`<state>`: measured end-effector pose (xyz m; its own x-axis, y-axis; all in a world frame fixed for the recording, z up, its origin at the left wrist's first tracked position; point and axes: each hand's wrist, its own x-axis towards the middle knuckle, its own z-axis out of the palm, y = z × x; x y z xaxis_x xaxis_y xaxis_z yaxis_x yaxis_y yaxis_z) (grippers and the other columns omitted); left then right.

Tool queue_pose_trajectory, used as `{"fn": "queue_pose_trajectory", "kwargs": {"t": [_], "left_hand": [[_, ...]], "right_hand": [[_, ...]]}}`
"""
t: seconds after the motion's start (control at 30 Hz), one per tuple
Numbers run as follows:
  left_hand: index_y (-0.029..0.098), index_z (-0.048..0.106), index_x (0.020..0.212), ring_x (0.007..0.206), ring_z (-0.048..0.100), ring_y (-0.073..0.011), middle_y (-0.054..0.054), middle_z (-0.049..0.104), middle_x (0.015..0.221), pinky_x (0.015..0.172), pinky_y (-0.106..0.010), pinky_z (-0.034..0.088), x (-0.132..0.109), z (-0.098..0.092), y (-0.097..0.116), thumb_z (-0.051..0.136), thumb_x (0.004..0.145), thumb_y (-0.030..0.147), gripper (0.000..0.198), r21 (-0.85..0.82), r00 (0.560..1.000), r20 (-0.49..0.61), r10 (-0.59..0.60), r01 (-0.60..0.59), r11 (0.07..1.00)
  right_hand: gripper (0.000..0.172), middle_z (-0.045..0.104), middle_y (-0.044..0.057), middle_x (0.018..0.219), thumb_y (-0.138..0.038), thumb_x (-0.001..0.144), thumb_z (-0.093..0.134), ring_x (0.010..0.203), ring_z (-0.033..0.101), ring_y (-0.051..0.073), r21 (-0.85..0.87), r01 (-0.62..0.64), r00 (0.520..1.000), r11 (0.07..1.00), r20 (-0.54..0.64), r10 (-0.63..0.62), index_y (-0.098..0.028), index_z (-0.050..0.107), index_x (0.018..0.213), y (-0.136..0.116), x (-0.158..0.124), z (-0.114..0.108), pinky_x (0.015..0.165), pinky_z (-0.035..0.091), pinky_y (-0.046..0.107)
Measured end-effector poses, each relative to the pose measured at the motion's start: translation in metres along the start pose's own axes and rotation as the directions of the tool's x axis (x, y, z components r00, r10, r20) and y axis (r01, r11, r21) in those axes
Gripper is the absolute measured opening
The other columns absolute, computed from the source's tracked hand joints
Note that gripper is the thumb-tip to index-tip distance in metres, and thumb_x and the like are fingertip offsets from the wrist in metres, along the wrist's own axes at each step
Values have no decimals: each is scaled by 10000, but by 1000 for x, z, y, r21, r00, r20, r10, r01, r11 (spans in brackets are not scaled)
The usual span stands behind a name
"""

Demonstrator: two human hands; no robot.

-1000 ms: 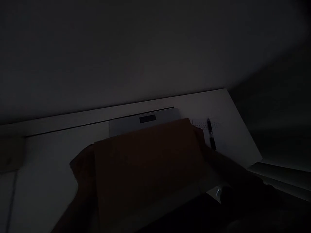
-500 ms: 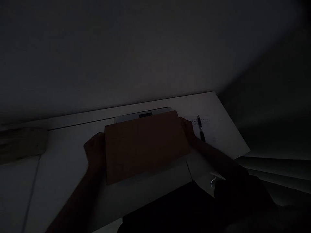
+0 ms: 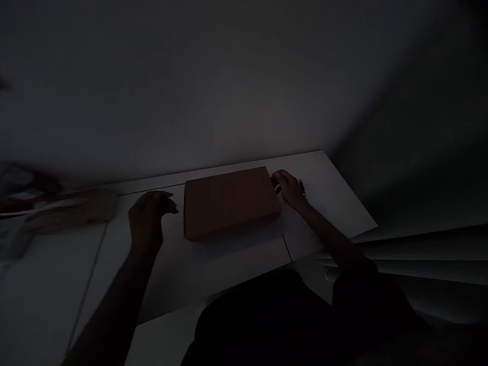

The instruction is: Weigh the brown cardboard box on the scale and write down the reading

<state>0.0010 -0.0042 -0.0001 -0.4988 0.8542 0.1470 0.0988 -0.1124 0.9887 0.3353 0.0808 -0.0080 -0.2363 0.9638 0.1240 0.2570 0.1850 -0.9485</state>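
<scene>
Two bare hands flank one flat brown cardboard box [image 3: 231, 202] lying on the white table [image 3: 213, 264] near its far edge, against the wall. Left hand [image 3: 148, 218] — raised just beside the box's left edge, fingers spread and loose, gripping nothing, clear of the cardboard. Right hand [image 3: 287, 188] — at the box's far right corner, fingers curled; contact with the box cannot be confirmed in the dim light. Black pen [image 3: 302, 187] lies on a sheet of paper just beyond the right hand. Blurred clutter sits at the far left of the table
</scene>
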Motion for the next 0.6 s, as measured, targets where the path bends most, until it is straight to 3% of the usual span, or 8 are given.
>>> {"fn": "queue_pose_trajectory", "kwargs": {"t": [0.1, 0.2, 0.37, 0.5, 0.6], "left_hand": [[144, 689, 929, 741, 668, -164, -45, 680, 771, 698, -238, 570, -14, -1, 0, 649, 767, 337, 255, -107, 1000, -8, 17, -17, 994], [193, 679, 1030, 966, 683, -194, -56, 706, 959, 828, -267, 571, -29, -1, -3, 690, 771, 382, 321, -161, 999, 9, 33, -31, 987], [254, 601, 1218, 1200, 589, -230, -90, 618, 1293, 929, -321, 543, -46, 1, -14, 697, 754, 567, 568, -169, 995, 99, -14, 31, 985], [250, 526, 1333, 1324, 492, -300, -118, 534, 1410, 1106, -467, 461, -59, 6, -20, 669, 717, 694, 772, -156, 988, 132, -78, 98, 983], [271, 490, 1378, 1381, 434, -307, -101, 467, 1479, 1175, -503, 394, -66, 11, -23, 639, 742, 699, 781, -153, 982, 170, -79, 105, 983]], "right_hand": [[523, 626, 74, 1094, -663, 913, 381, 971, 610, 141, 89, -9, 1000, 996, -10, 10, -198, 584, 1038, 2, -11, 2, 790, 513, 254], [620, 600, 91, 1239, -731, 875, 394, 1136, 584, 176, 82, -7, 1000, 997, -18, 8, -203, 580, 1141, 4, -23, 8, 961, 502, 323], [846, 490, 97, 1433, -858, 821, 308, 1355, 453, 224, 96, 19, 999, 995, -30, -16, -212, 523, 1323, 6, -38, 22, 1187, 351, 413], [822, 375, 60, 1537, -797, 884, 258, 1448, 352, 194, 119, 96, 995, 988, 21, -99, -237, 404, 1469, 1, -51, 29, 1249, 271, 390], [793, 351, 34, 1554, -765, 904, 283, 1491, 277, 181, 39, 115, 993, 993, 38, -116, -261, 353, 1512, -7, -60, 31, 1278, 212, 387]]}}
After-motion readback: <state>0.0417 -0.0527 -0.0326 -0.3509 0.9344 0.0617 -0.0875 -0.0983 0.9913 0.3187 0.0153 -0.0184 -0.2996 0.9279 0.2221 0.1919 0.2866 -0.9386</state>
